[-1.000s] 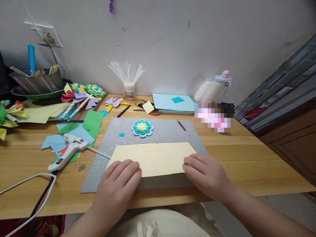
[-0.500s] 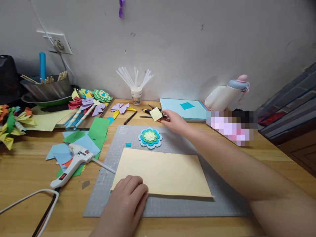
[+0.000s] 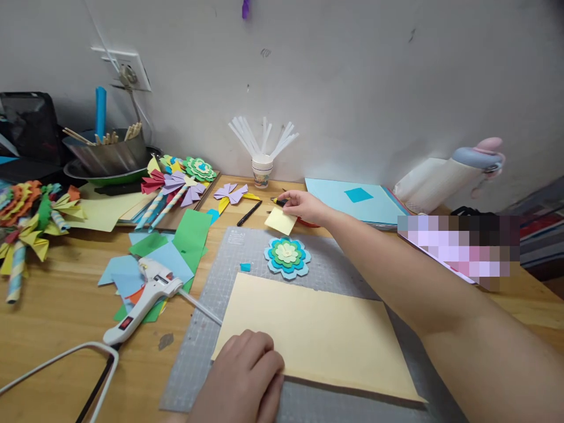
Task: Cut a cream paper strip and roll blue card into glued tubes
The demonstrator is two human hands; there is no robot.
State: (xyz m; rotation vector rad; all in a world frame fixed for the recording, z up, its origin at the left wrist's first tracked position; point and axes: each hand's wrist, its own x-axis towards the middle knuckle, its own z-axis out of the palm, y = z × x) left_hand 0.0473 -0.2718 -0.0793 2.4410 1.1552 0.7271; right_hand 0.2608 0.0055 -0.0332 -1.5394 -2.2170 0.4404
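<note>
A wooden bench [image 3: 48, 320] stands against a pale wall [image 3: 335, 76]; a grey cutting mat [image 3: 194, 367] carries a layered paper flower [image 3: 287, 257] and a cream sheet [image 3: 317, 335]. Half a second ago the small yellow square [image 3: 279, 222] lay farther from the flower; now the right hand [image 3: 308, 208] holds it, fingers narrowed on its edge, just beyond the flower. The left hand [image 3: 247, 370] remains on the sheet's near edge; whether its fingers grip cannot be told. A paper cup [image 3: 262, 175] holds white sticks [image 3: 247, 138]; a metal bowl [image 3: 110, 157], wooden sticks [image 3: 106, 139] and a blue roll [image 3: 101, 111].
</note>
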